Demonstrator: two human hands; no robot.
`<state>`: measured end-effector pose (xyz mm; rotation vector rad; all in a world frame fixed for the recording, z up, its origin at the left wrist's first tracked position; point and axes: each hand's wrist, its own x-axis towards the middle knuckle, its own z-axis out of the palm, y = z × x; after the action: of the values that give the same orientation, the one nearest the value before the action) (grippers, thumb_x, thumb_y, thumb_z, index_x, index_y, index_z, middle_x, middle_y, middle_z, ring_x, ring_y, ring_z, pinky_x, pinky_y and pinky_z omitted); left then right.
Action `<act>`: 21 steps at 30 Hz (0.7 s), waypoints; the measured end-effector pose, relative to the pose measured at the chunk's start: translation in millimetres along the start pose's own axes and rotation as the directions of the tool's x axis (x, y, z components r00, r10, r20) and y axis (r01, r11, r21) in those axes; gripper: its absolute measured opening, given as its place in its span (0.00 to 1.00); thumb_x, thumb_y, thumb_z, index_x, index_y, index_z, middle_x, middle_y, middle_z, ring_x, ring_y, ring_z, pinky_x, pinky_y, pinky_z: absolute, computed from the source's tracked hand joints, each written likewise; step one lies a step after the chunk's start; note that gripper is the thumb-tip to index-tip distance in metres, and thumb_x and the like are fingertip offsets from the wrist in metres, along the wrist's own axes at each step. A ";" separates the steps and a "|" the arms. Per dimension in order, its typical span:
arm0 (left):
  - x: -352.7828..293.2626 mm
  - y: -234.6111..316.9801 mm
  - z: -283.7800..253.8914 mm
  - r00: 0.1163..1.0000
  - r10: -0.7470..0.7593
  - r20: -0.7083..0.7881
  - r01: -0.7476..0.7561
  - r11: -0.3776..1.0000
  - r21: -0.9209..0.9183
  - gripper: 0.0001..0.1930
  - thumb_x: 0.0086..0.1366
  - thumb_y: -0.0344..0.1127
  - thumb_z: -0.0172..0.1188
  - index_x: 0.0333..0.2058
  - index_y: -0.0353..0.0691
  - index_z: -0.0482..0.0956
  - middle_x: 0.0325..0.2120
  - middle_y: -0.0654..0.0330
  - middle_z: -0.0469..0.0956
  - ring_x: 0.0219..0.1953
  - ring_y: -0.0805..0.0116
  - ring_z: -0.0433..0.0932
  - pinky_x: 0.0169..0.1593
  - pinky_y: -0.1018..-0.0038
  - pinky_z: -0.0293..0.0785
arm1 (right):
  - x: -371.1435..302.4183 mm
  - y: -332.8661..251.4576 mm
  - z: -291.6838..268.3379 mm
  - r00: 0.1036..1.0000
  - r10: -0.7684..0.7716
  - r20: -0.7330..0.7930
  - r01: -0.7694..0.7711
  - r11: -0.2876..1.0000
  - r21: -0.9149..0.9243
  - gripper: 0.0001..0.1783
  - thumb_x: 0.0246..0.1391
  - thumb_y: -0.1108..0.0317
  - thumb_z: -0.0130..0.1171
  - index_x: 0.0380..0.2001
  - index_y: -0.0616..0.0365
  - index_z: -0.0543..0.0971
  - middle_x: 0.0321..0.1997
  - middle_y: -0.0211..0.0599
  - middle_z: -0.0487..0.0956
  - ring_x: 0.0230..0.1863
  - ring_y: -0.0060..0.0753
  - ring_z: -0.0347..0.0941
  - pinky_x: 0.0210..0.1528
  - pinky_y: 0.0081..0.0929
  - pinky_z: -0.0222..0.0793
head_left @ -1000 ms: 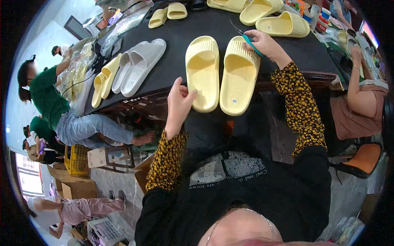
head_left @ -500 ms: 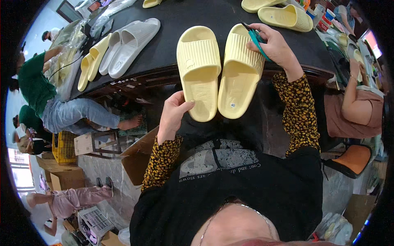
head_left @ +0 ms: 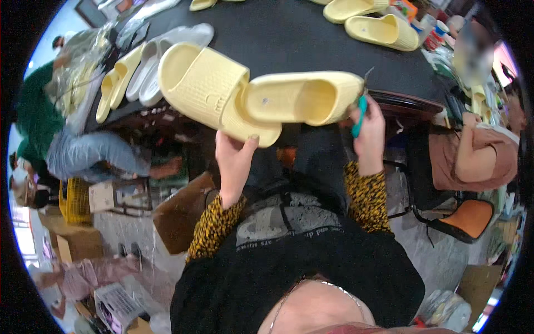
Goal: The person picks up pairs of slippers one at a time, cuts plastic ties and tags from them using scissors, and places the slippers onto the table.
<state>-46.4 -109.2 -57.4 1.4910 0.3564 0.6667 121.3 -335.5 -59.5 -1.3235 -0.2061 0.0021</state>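
My left hand point(head_left: 232, 164) is closed on the heel end of a pale yellow slide slipper point(head_left: 214, 86), its thumb on the footbed. That slipper points up and to the left, its ribbed strap facing up. A second yellow slide slipper point(head_left: 286, 99) lies almost level, its heel overlapping the first one's heel area. At its toe end my right hand point(head_left: 371, 136) is closed round teal-handled thread snips point(head_left: 360, 117). The dark blades rise past the toe. Fingers of the right hand seem to hold the toe too, but blur hides the exact grip.
Beyond the slippers stretches a black table point(head_left: 278, 36). Grey slippers point(head_left: 178, 50) and a yellow pair point(head_left: 119, 80) stand at its left; more yellow slippers point(head_left: 384, 30) lie far right. People sit on both sides. An orange-seated chair point(head_left: 467, 220) is at my right.
Both slippers have turned from upright, side by side, to tilted and overlapping. The left one's toe swung left, the right one's toe swung right. My right hand moved down toward me with the snips.
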 end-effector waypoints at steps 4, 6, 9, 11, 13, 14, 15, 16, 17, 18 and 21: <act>-10.7 -9.9 11.7 0.993 0.106 -0.045 -0.100 0.989 0.104 0.23 0.59 0.26 0.65 0.50 0.30 0.66 0.45 0.55 0.72 0.46 0.70 0.73 0.48 0.74 0.72 | -34.8 1.0 9.9 0.994 0.087 0.071 -0.095 0.988 0.123 0.26 0.56 0.71 0.60 0.57 0.66 0.67 0.45 0.37 0.76 0.39 0.30 0.76 0.29 0.26 0.78; -16.6 -12.6 23.3 0.971 0.237 -0.027 -0.220 0.933 0.286 0.26 0.59 0.26 0.65 0.53 0.30 0.63 0.47 0.54 0.71 0.48 0.68 0.72 0.52 0.73 0.70 | -51.8 -1.2 8.5 0.985 0.127 0.121 -0.147 0.974 0.173 0.26 0.57 0.72 0.59 0.57 0.66 0.66 0.45 0.38 0.76 0.36 0.30 0.77 0.28 0.28 0.78; -25.1 -5.7 32.1 0.990 0.141 0.012 -0.142 0.982 0.123 0.30 0.59 0.25 0.65 0.56 0.30 0.59 0.51 0.52 0.69 0.51 0.66 0.71 0.55 0.72 0.68 | -71.8 -5.0 3.8 0.966 0.198 0.168 -0.224 0.962 0.153 0.25 0.57 0.72 0.58 0.56 0.68 0.65 0.44 0.38 0.76 0.33 0.27 0.76 0.26 0.26 0.77; -23.2 -2.6 29.4 0.974 0.207 0.088 -0.222 0.950 0.220 0.33 0.59 0.24 0.64 0.58 0.30 0.56 0.52 0.51 0.68 0.52 0.64 0.72 0.54 0.71 0.70 | -81.4 -12.9 8.0 0.953 0.232 0.196 -0.263 0.953 0.153 0.25 0.57 0.72 0.58 0.56 0.68 0.66 0.44 0.38 0.76 0.34 0.26 0.76 0.26 0.25 0.77; -26.3 0.8 33.2 0.981 0.148 0.123 -0.170 0.967 0.188 0.32 0.60 0.25 0.63 0.59 0.30 0.55 0.53 0.51 0.67 0.53 0.64 0.70 0.56 0.70 0.67 | -84.2 -18.7 9.0 0.950 0.233 0.207 -0.277 0.935 0.221 0.25 0.57 0.71 0.58 0.55 0.68 0.66 0.44 0.38 0.76 0.35 0.27 0.76 0.26 0.25 0.78; -28.4 2.3 36.2 0.984 0.086 0.157 -0.111 0.981 0.160 0.32 0.60 0.26 0.62 0.59 0.30 0.55 0.53 0.51 0.65 0.54 0.63 0.68 0.58 0.69 0.65 | -85.5 -21.6 9.3 0.946 0.238 0.221 -0.296 0.911 0.286 0.24 0.57 0.71 0.59 0.55 0.67 0.66 0.44 0.38 0.76 0.36 0.27 0.76 0.27 0.25 0.78; -27.8 6.6 38.7 0.974 0.138 0.179 -0.184 0.942 0.279 0.35 0.59 0.26 0.64 0.60 0.30 0.53 0.54 0.50 0.64 0.55 0.62 0.67 0.60 0.68 0.63 | -85.3 -25.6 12.6 0.953 0.228 0.200 -0.284 0.900 0.331 0.23 0.57 0.71 0.58 0.54 0.67 0.67 0.44 0.38 0.77 0.37 0.28 0.77 0.28 0.26 0.79; -24.3 8.2 40.3 0.973 0.138 0.184 -0.186 0.942 0.278 0.35 0.59 0.26 0.64 0.60 0.30 0.53 0.54 0.50 0.64 0.55 0.62 0.67 0.60 0.68 0.63 | -84.9 -30.1 13.6 0.954 0.226 0.195 -0.281 0.900 0.333 0.23 0.57 0.71 0.58 0.54 0.67 0.67 0.44 0.38 0.77 0.37 0.28 0.77 0.28 0.26 0.79; -19.4 9.0 43.5 0.964 0.163 0.208 -0.212 0.948 0.237 0.35 0.59 0.26 0.64 0.60 0.29 0.52 0.54 0.49 0.64 0.56 0.61 0.66 0.60 0.67 0.62 | -84.0 -34.7 13.8 0.962 0.213 0.172 -0.261 0.900 0.349 0.22 0.57 0.71 0.57 0.53 0.67 0.67 0.44 0.39 0.77 0.38 0.29 0.77 0.29 0.26 0.79; -15.3 10.6 46.5 0.956 0.187 0.226 -0.233 0.953 0.195 0.36 0.58 0.26 0.65 0.60 0.29 0.52 0.55 0.49 0.63 0.57 0.61 0.65 0.61 0.67 0.62 | -83.1 -38.8 13.9 0.968 0.202 0.152 -0.244 0.900 0.361 0.21 0.57 0.71 0.56 0.53 0.67 0.68 0.44 0.40 0.77 0.38 0.30 0.78 0.29 0.27 0.79; 6.2 21.3 63.2 0.950 0.136 0.280 -0.196 0.960 0.199 0.34 0.58 0.25 0.65 0.58 0.30 0.54 0.51 0.51 0.67 0.51 0.64 0.70 0.55 0.69 0.69 | -62.6 -44.2 3.0 0.969 0.184 0.164 -0.236 0.884 0.405 0.24 0.56 0.73 0.56 0.55 0.68 0.66 0.48 0.42 0.76 0.41 0.35 0.78 0.33 0.30 0.81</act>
<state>-7.5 -156.6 -30.7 1.8185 0.1018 0.5640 54.2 -350.9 -25.6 -0.9054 -0.1522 0.2984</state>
